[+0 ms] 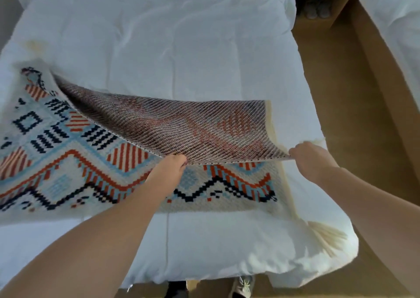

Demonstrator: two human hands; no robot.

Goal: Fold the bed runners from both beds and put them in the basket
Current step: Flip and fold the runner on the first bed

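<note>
A woven bed runner [75, 152] with red, navy and light-blue geometric patterns lies across the foot of a white bed [177, 54]. Its far long edge is lifted and turned toward me, showing the dull striped underside [181, 127]. My left hand [169, 169] pinches that raised edge near the middle. My right hand [312, 159] grips the same edge at its right corner. Cream tassels [327, 236] hang off the runner's right end. No basket is in view.
A second white bed [395, 31] stands at the right, across a strip of brown floor [354, 120]. A wooden nightstand [318, 6] with shoes inside sits between the beds. My feet [241, 286] are at the bed's foot.
</note>
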